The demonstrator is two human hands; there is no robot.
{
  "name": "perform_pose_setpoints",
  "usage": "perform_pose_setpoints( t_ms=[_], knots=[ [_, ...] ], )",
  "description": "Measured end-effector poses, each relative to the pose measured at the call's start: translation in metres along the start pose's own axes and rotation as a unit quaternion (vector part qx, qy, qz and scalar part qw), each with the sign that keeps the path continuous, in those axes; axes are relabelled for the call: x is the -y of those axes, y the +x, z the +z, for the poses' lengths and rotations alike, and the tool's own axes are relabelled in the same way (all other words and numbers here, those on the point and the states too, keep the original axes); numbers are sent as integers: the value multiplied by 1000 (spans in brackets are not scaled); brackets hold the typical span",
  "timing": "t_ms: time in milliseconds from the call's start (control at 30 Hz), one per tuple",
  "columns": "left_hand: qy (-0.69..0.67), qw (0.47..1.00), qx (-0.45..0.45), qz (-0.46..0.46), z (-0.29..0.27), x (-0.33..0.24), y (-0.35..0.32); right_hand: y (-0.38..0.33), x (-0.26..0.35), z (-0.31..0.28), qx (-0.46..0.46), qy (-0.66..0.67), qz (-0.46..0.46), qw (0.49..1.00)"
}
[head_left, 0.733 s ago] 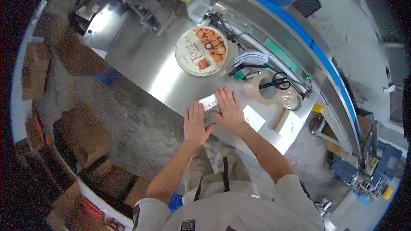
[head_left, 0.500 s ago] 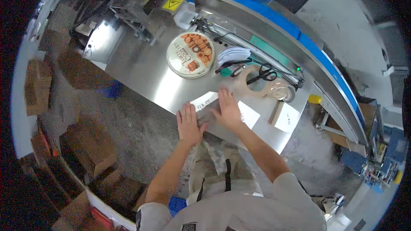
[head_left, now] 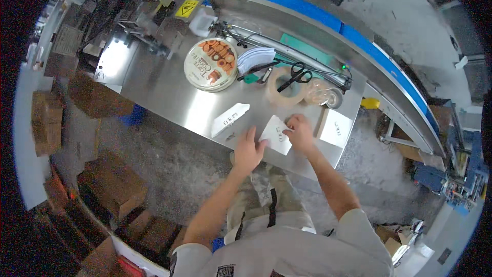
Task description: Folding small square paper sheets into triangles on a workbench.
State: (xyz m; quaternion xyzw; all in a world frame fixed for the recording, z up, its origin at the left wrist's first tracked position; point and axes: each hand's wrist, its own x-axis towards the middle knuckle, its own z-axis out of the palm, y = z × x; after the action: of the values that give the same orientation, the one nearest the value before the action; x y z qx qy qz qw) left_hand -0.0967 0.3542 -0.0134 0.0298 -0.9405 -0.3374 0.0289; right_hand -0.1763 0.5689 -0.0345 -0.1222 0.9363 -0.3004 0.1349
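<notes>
We've got the middle white piece (head_left: 275, 136) in play, lying close to the near edge of the surface (head_left: 154, 82), between our two hands. The left hand (head_left: 249, 155) is open and loose, thumb just by the piece's corner at about seven o'clock. The right hand (head_left: 300, 134) has its fingers bent at the two-to-three o'clock edge; whether they pinch it, we can't tell.

On progress, here's the score: the slanted white piece (head_left: 229, 120), between nine and ten o'clock, lies by itself, untouched, and we'd judge it set aside for the moment. The middle one looks under way. At three o'clock the white block (head_left: 336, 129) sits untouched (single thing or stack, we can't say, so no count of what's left).

Now for materials! The white pieces look like matte paper or card, straight-edged with sharp corners and dark markings; the block shows a thicker, beige side. Beneath them gleams smooth, brushed-looking metal. Up at twelve o'clock there's a wide, translucent tape roll (head_left: 272, 87), a glossy ring with black scissors (head_left: 296, 78) lying across it. Towards half past ten stands the round tin (head_left: 209, 65), pale with a biscuit picture, and at half past eleven a pile of soft, folded, bluish-white fabric (head_left: 256, 59).
</notes>
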Motion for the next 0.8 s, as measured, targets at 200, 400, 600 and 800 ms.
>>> perform_pose_setpoints(
  t_ms=[200,400,600,800],
  knots=[
    [-209,976,34,-57,4,10,5,-25,31,-25,16,241,43,969],
    [-290,932,137,-168,-36,-9,2,-35,46,-44,-24,254,86,963],
    [-515,781,90,-342,-40,-25,-2,-61,100,-36,-186,-39,-138,972],
    [-497,815,163,-248,-37,-41,-5,-57,111,-38,-2,-12,-70,998]
  ],
)
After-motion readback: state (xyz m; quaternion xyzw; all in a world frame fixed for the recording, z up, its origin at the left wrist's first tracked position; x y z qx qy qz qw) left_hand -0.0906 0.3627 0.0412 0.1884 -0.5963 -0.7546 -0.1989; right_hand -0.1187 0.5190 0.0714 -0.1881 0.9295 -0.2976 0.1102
